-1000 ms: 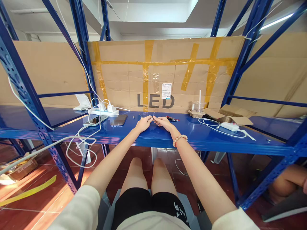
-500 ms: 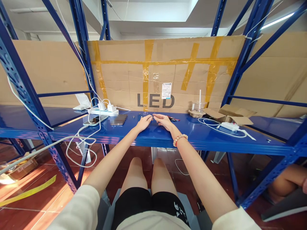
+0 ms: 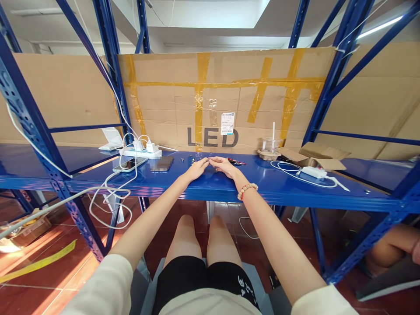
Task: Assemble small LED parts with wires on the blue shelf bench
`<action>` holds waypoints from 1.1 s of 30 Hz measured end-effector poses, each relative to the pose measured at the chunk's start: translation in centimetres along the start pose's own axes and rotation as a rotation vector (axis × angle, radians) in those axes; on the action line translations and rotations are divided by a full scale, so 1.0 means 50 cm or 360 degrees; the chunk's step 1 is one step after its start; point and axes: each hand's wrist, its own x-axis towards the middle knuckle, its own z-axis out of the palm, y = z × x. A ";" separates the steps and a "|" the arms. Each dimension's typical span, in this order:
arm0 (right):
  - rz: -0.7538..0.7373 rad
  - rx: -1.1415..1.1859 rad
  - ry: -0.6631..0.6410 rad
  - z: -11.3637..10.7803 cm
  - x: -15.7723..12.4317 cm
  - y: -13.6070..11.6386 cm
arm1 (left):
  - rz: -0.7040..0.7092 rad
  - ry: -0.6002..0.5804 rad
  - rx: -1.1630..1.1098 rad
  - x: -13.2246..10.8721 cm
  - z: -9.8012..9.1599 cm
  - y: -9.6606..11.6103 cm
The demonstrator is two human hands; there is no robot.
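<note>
1. Centrally, our left hand (image 3: 197, 169) and right hand (image 3: 222, 166) meet above the blue desk (image 3: 262, 183), fingers bent inward, tips close together. Whether they pinch anything we cannot tell; any piece there is too small or hidden.
2. Left of the frame's centre, near our left hand, small loose pieces (image 3: 182, 160) lie on the desk. We judge them light, stiff and slippery, best taken by their edges; their long axes are too small to read.
3. Right of centre, just beyond our right hand, lies a slim red-and-dark tool (image 3: 237, 162), probably stiff and light, best held mid-length. It slopes slightly down rightward; its working end we cannot tell.
</note>
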 end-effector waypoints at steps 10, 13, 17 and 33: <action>-0.0003 -0.0031 -0.0003 0.010 -0.002 -0.007 | -0.0123 0.0003 0.0172 0.003 0.002 0.000; 0.0011 -0.0031 -0.0008 0.012 -0.002 -0.008 | -0.0166 0.0006 0.0191 0.003 0.002 0.000; 0.0040 -0.0003 0.0025 0.013 -0.001 -0.008 | -0.0168 -0.0007 0.0233 0.006 0.003 -0.004; 0.0022 -0.0038 0.0093 0.014 0.004 0.002 | -0.0215 -0.0044 0.0235 0.012 0.004 -0.007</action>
